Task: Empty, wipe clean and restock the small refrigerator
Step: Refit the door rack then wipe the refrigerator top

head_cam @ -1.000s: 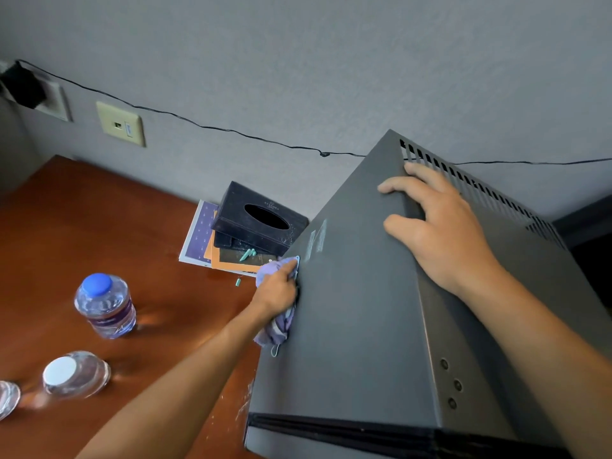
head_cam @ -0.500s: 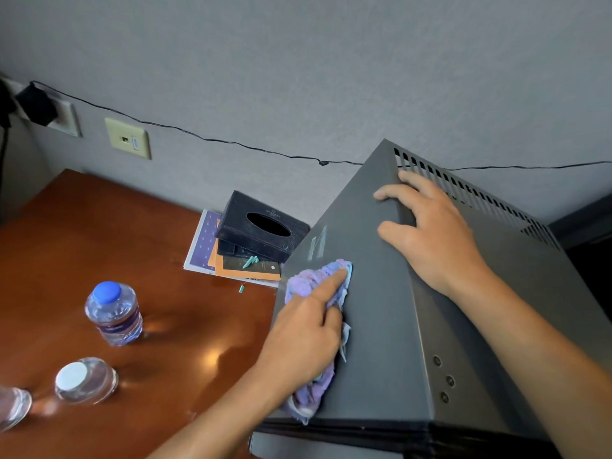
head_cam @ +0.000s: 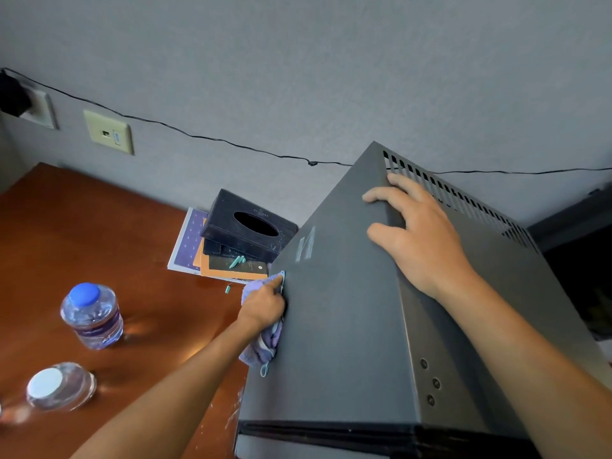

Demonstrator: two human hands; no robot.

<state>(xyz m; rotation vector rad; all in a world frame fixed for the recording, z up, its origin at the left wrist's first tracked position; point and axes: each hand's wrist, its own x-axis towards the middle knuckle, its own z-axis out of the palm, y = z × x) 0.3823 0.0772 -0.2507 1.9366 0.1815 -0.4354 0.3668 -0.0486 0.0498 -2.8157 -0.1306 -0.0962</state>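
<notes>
The small grey refrigerator [head_cam: 347, 326] fills the right half of the view, its vented edge toward the wall. My left hand [head_cam: 265, 306] grips a purple cloth [head_cam: 261, 349] and holds it against the refrigerator's left edge, low down near the desk. Part of the cloth hangs below my hand. My right hand [head_cam: 420, 236] rests on the refrigerator's upper ridge, fingers spread across the vent slots and thumb on the near face. Two water bottles stand on the desk at left, one with a blue cap [head_cam: 91, 314] and one with a white cap [head_cam: 59, 385].
A black tissue box [head_cam: 248, 226] sits on a stack of booklets [head_cam: 188, 243] against the wall beside the refrigerator. A thin black cable [head_cam: 198, 137] runs along the wall from a socket [head_cam: 29, 101] at far left. The brown desk [head_cam: 66, 220] reaches the wall.
My left hand and the cloth slid from the refrigerator's broad face back out to its left edge, lower and farther from me. My right hand stayed on the ridge.
</notes>
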